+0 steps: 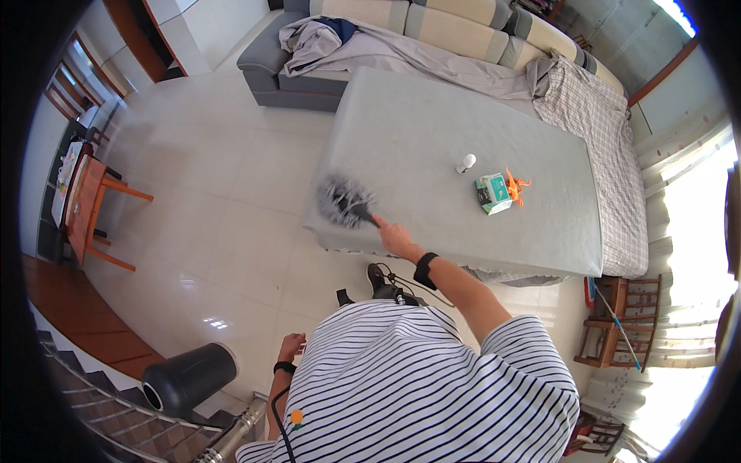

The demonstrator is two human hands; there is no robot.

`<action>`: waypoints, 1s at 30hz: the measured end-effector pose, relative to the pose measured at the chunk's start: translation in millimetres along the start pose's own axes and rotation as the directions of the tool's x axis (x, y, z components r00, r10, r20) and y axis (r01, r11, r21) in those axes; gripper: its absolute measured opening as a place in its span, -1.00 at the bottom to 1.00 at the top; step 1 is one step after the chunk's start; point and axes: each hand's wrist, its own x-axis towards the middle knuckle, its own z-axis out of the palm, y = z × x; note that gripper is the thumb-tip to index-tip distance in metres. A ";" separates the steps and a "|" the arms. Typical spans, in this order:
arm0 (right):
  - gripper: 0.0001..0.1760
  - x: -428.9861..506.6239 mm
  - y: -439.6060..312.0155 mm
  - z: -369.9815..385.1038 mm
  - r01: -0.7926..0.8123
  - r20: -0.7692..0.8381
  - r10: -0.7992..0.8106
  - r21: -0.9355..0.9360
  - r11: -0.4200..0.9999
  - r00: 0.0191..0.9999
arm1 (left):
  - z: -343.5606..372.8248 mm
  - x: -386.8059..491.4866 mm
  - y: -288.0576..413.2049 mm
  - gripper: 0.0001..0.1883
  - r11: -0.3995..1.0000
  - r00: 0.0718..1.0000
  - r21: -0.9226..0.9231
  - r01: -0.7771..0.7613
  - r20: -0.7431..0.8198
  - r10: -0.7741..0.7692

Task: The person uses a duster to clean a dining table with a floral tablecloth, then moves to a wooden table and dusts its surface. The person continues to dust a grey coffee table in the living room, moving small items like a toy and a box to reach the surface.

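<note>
My right hand is closed around the black handle of a grey fluffy duster. The duster's head lies against the near left corner of a large table with a grey cover. Down at my left side hangs my left hand, with its fingers curled and nothing seen in them. Farther right on the cover are a white-capped bottle, a green and white tissue pack and a crumpled orange item.
A grey sofa with loose cloths runs behind the table. Wooden chairs and a blue-handled mop stand at right. A black bin-like cylinder and a stair railing are at lower left; a wooden table is at far left.
</note>
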 end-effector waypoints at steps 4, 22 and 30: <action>-0.43 -8.2 23.8 -30.0 0.115 0.166 -0.109 -0.026 0.993 0.980 | 1.6 8.7 4.1 -0.61 0.984 0.999 -0.173 0.029 -0.030 -0.034; -0.36 -41.4 6.1 -5.6 0.079 0.056 -0.079 0.011 0.997 0.995 | -26.7 101.5 273.1 -0.32 0.552 0.683 0.655 -0.516 -0.074 0.727; -0.36 -54.4 98.6 -43.4 -0.542 -0.324 0.564 0.163 0.824 0.760 | 12.6 118.1 341.6 -0.13 0.428 0.821 0.819 -0.382 0.089 0.564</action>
